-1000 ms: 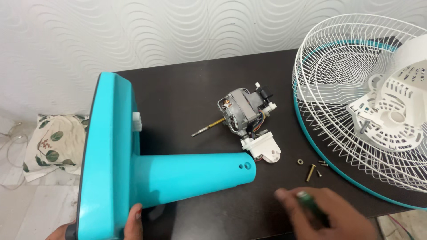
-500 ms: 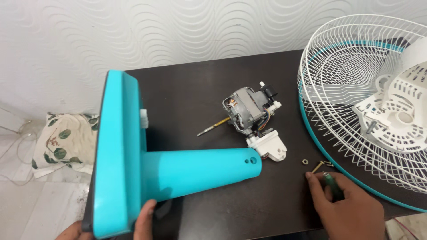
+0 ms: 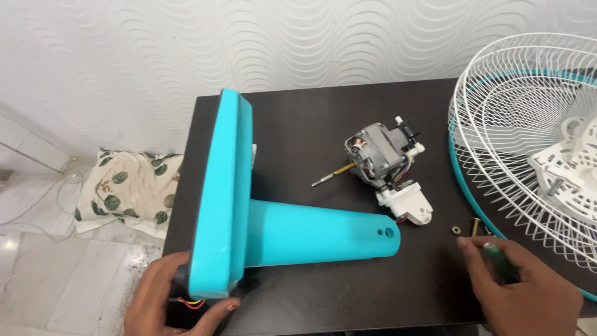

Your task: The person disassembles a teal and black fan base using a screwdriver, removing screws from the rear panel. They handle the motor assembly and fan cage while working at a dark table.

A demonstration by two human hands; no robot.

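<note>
Left hand (image 3: 166,292) clamped on the lower edge of the turquoise fan base (image 3: 227,199), which lies on its side on the dark table (image 3: 311,130); right hand (image 3: 528,292) wrapped round a green-handled screwdriver (image 3: 500,260), near the loose screws (image 3: 472,228); motor (image 3: 382,155) sits beside the white fan grille (image 3: 528,143).

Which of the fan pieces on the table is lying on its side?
The turquoise fan stand. Its flat base stands up on edge, gripped by the left hand, and its post lies along the table. The motor and white grille are separate pieces.
</note>
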